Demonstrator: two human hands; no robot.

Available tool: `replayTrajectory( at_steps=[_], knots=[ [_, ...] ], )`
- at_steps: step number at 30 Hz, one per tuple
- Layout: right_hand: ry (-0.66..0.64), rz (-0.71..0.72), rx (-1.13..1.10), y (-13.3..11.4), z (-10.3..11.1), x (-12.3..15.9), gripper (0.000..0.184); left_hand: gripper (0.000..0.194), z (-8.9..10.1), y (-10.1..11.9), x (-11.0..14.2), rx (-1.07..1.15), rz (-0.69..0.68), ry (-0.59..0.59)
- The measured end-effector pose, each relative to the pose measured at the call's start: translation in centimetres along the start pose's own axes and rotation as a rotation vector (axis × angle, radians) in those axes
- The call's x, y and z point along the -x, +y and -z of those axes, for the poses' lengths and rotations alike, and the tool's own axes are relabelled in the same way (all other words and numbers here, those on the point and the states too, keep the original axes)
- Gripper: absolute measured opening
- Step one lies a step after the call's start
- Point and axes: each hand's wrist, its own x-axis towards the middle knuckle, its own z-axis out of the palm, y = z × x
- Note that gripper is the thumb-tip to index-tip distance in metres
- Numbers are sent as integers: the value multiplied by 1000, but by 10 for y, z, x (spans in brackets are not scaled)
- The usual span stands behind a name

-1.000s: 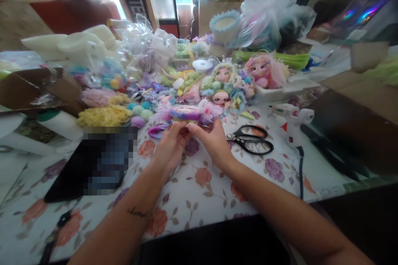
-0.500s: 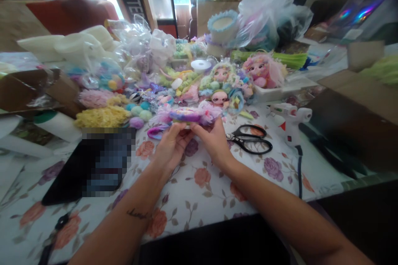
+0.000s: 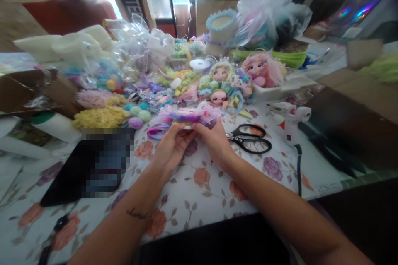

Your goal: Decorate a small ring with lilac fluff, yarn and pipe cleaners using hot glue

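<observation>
Both of my hands meet over the middle of the floral tablecloth (image 3: 199, 198). My left hand (image 3: 170, 148) and my right hand (image 3: 214, 140) pinch the underside of a fluffy purple and pink craft ornament (image 3: 186, 116), holding it just above the table. Fingers of both hands are closed on it. A purple ribbon loop (image 3: 155, 131) lies just left of my left hand. Black scissors (image 3: 250, 140) lie right of my right hand. Beyond them lies a white glue gun (image 3: 289, 118) with its dark cord trailing toward me.
A heap of pompoms, yellow fluff (image 3: 99, 116), doll heads (image 3: 219, 75) and plastic bags (image 3: 267, 12) fills the far side of the table. A dark tablet (image 3: 77, 174) lies at the left. Cardboard boxes (image 3: 31, 89) stand at left and right. The table edge runs close to me.
The view has shifted slightly; my hands stay together on the ornament, turning it a little. Nothing was picked up or let go.
</observation>
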Motion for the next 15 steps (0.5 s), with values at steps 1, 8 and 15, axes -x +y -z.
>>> replayTrajectory(
  at_steps=[1, 8, 15],
  knots=[
    [0, -17, -40, -1, 0, 0, 41, 9, -1, 0, 0, -2, 5, 5],
    [-32, -99, -187, -7, -1, -1, 30, 8, -1, -1, 1, -33, 44, -24],
    [-49, -73, -116, -1, -2, -1, 14, 7, 4, -7, 0, -61, 2, -27]
  ],
)
